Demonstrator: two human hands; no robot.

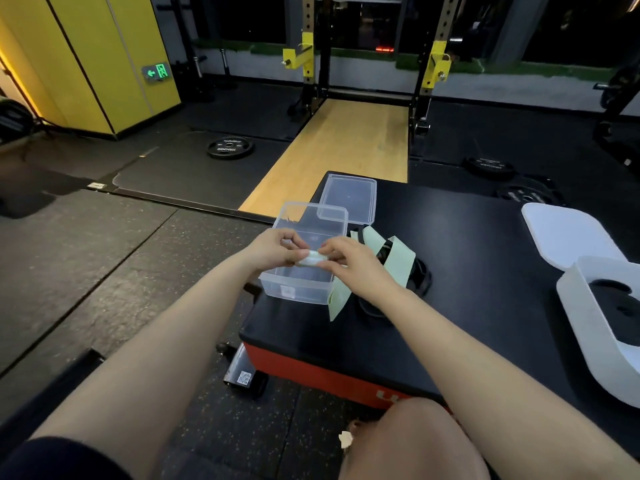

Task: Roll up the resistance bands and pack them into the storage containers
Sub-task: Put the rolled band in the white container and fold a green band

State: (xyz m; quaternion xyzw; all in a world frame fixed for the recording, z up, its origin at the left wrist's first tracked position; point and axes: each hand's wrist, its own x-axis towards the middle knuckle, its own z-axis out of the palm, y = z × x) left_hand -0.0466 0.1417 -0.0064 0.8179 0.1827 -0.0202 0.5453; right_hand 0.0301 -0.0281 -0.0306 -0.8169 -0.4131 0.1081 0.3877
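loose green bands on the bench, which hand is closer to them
Right. The right hand sits directly beside the loose green bands, partly overlapping them. The left hand is further off, above the clear container, pinching the rolled band.

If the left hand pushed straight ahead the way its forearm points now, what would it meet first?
Probably the far wall of the clear storage container: the left hand, pinching the rolled band with the right hand, hovers over its open top. Depth is uncertain.

**Little Readable Text**

A green exit sign (156, 72) on the yellow wall shows an arrow pointing left and a running figure. The weight plate (230, 147) carries white lettering, too blurred to read. A QR code sticker (245, 377) sits under the worktop (485, 271).
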